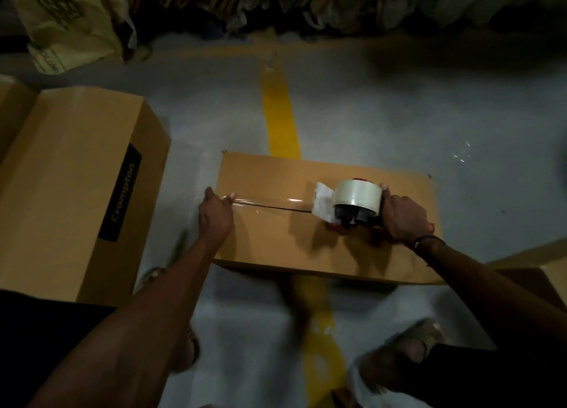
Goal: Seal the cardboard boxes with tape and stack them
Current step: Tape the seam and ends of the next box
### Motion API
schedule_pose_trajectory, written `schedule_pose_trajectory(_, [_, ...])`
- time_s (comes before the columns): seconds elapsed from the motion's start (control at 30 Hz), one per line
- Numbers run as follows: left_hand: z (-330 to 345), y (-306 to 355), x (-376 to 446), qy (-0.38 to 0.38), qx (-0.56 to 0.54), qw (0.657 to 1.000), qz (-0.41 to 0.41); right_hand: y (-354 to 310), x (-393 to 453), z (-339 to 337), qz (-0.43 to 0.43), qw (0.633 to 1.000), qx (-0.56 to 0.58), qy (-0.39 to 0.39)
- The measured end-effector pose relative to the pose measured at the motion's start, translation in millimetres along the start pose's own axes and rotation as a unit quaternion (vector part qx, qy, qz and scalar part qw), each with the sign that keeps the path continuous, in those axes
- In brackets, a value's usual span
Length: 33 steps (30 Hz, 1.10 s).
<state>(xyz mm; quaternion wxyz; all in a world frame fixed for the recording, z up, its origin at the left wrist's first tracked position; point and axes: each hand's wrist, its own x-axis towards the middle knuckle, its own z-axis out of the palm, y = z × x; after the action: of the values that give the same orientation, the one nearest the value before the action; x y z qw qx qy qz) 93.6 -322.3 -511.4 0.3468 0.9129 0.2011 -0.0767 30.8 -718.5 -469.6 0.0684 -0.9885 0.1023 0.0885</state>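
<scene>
I see the right hand (404,217) gripping the tape dispenser (352,205) on the cardboard box (306,245), while at nine o'clock the left hand (215,213) presses flat-fingered on the tape strip (264,201).

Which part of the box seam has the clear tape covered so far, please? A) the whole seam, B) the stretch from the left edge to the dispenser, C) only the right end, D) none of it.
B: clear tape runs along the seam from the box's left edge, where the left hand presses it, to the tape dispenser gripped by the right hand.
</scene>
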Motion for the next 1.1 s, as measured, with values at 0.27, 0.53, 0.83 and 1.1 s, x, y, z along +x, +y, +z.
schedule_pose_trajectory(0.27, [88.9,32.0,-98.4,-0.028,0.170,0.963,0.206,-5.4,5.4,-12.7,0.001,0.999,0.035,0.010])
schedule_pose_trajectory(0.53, [138.6,59.4,-154.0,-0.108,0.201,0.907,0.354,-1.4,4.2,-6.5,0.001,0.997,0.075,0.019])
schedule_pose_trajectory(0.83, [135.9,57.4,-150.2,-0.117,0.184,0.909,0.356,33.6,15.1,-4.4,-0.040,0.999,0.021,-0.023])
schedule_pose_trajectory(1.1, [143.1,56.7,-149.9,-0.099,0.227,0.904,0.348,153.9,-0.5,-35.4,0.006,0.997,0.007,-0.082])
